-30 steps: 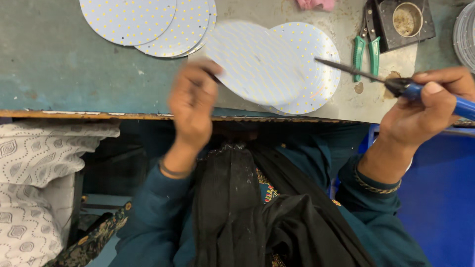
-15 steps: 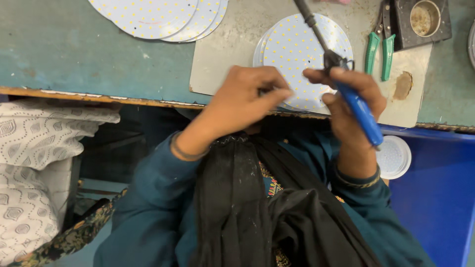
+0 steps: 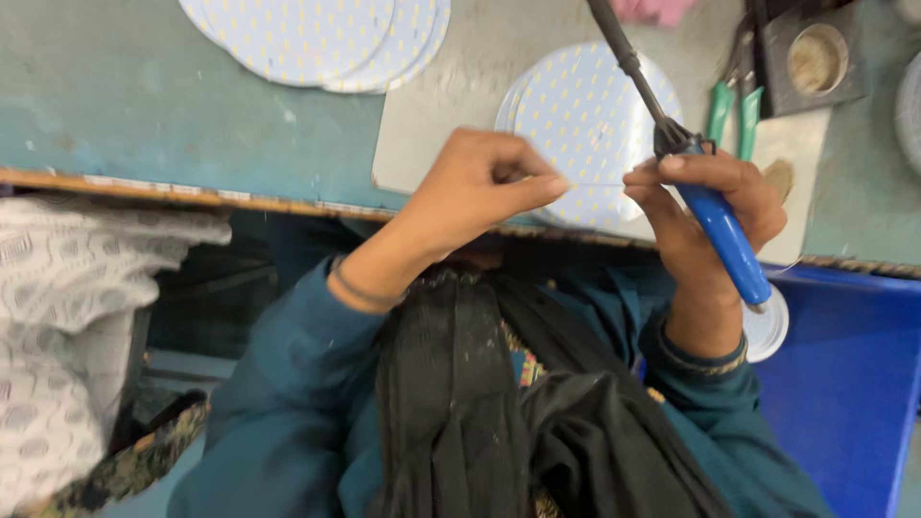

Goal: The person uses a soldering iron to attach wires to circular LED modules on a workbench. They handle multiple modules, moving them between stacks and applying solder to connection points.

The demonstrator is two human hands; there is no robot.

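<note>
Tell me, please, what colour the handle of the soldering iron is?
Blue. The soldering iron's handle, held in the right hand, shows clearly in the head view.

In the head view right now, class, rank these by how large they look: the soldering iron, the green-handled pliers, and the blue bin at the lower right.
1. blue bin, though cut off by the frame and nearer the camera.
2. soldering iron, held in the right hand.
3. green-handled pliers, partly hidden, so unsure.
</note>
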